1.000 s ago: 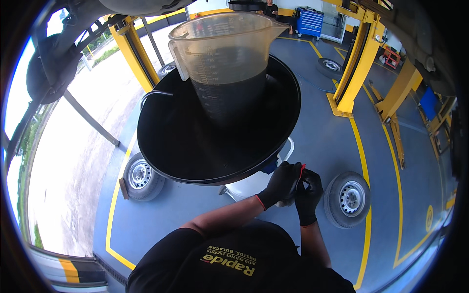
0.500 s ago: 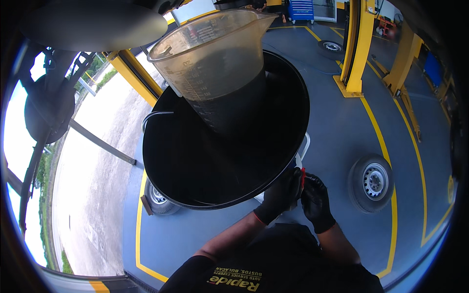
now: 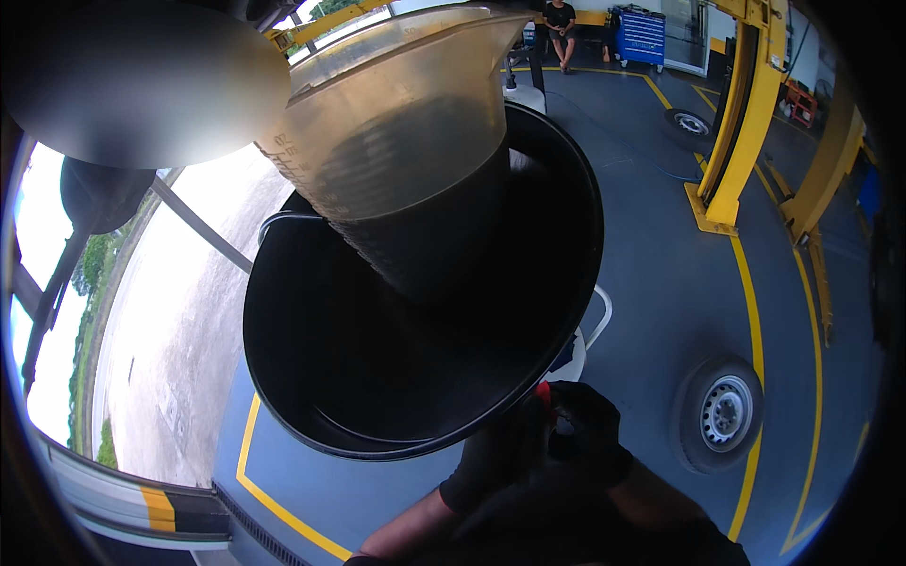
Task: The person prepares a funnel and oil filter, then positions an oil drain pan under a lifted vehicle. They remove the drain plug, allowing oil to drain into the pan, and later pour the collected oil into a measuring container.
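Note:
My two black-gloved hands are close together just below the near rim of a wide black drain pan. A small red part shows between them, its kind unclear. My left hand is dark against the pan's underside, its fingers closed and mostly hidden. My right hand has its fingers curled in beside the red part. In the pan stands a translucent measuring jug with a spout, partly filled with dark liquid and leaning toward the left.
A blurred round object hangs close at upper left. Yellow lift posts, a loose wheel and another farther tyre stand to the right. A seated person and a blue tool cabinet are at the back.
The view has shifted, so the pan and jug look larger and nearer. Both hands sit lower in view, still together at the red part. The wheel at left is now hidden behind the pan.

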Demonstrator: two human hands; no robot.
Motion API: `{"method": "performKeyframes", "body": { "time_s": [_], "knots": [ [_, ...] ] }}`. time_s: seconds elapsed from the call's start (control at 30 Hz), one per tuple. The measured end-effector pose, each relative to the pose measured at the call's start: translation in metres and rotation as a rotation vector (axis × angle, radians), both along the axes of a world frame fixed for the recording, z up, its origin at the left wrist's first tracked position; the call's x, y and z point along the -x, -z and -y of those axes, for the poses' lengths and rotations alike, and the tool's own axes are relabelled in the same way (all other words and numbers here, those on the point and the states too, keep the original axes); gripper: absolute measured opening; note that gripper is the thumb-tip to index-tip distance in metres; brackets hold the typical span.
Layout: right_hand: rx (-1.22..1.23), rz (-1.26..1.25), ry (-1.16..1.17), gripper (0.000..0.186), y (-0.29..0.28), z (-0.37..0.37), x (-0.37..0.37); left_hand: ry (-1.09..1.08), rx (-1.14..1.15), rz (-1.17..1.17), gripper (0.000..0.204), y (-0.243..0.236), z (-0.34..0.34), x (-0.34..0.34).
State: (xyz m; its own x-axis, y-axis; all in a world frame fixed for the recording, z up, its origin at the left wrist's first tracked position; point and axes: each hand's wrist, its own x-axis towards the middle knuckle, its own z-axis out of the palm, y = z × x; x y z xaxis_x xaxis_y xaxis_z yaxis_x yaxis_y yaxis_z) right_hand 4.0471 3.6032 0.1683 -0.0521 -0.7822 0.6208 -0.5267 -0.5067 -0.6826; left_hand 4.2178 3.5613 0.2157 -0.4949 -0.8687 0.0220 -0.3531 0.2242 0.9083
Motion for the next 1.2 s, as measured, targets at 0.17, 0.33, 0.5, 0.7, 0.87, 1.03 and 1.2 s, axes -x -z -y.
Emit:
{"method": "performKeyframes", "body": {
  "time_s": [0.17,0.33,0.5,0.7,0.87,1.03,1.2],
  "knots": [
    [-0.019,0.318,-0.173,0.039,-0.044,0.022,0.027,-0.192,0.047,-0.041,0.043,-0.019,-0.024,0.012],
    [0.444,0.191,-0.126,0.033,-0.17,0.071,0.062,-0.065,0.057,0.069,0.039,-0.032,-0.038,-0.019],
    [0.529,0.067,-0.246,0.032,-0.302,0.157,0.052,0.292,-0.035,0.123,0.037,-0.09,-0.069,-0.072],
    [0.153,0.371,-0.728,0.011,-0.378,0.204,0.013,-0.008,0.197,-0.166,0.044,-0.143,-0.088,-0.126],
    [-0.135,0.427,-0.715,0.006,-0.404,0.245,0.008,-0.059,0.368,-0.487,0.043,-0.15,-0.052,-0.16],
    [-0.325,0.47,-0.68,0.003,-0.414,0.271,0.004,-0.006,0.519,-0.677,0.041,-0.167,-0.013,-0.174],
    [-0.425,0.563,-0.733,0.007,-0.412,0.272,-0.01,0.023,0.764,-0.603,0.038,-0.176,0.03,-0.166]
  ]
}}
